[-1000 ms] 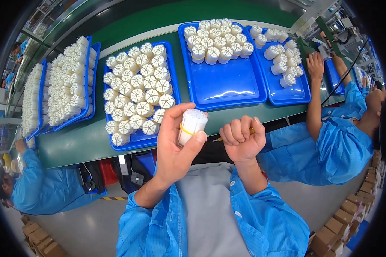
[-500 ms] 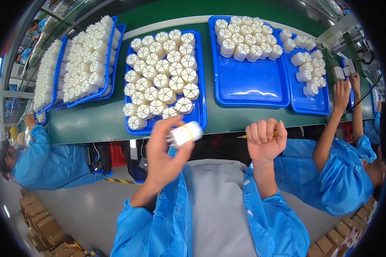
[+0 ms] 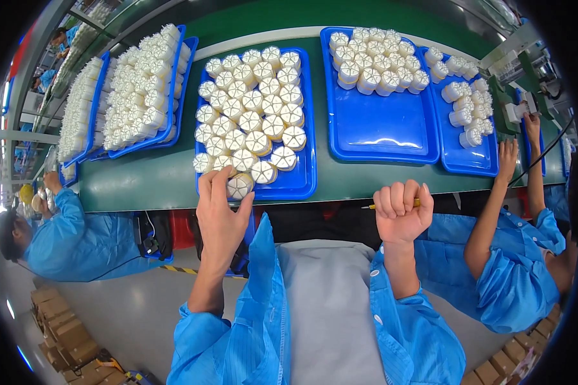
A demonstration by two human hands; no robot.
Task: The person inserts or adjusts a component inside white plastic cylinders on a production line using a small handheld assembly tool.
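My left hand (image 3: 219, 208) reaches to the near edge of the middle blue tray (image 3: 307, 147). Its thumb and fingers close around a white cylindrical part (image 3: 240, 185), whose star-patterned face points up. Rows of similar white parts (image 3: 252, 101) stand upright in that tray, just beyond the fingers. Off to the right, in front of the table edge, my right hand (image 3: 402, 212) is curled into a fist around a thin yellow pen-like tool (image 3: 370, 207). The tool's pointed end sticks out to the left, and most of its length is hidden by the fingers.
A partly filled blue tray (image 3: 382, 131) and another blue tray (image 3: 472, 160) lie to the right on the green table (image 3: 141, 186). Stacked trays of white bristly parts (image 3: 138, 90) stand at left. Co-workers sit at both sides; one's hand (image 3: 507, 157) rests near the right tray.
My left hand has carried the white part left and down to the tray's near edge, turning it from its side to face up. My right hand keeps its fist around the tool.
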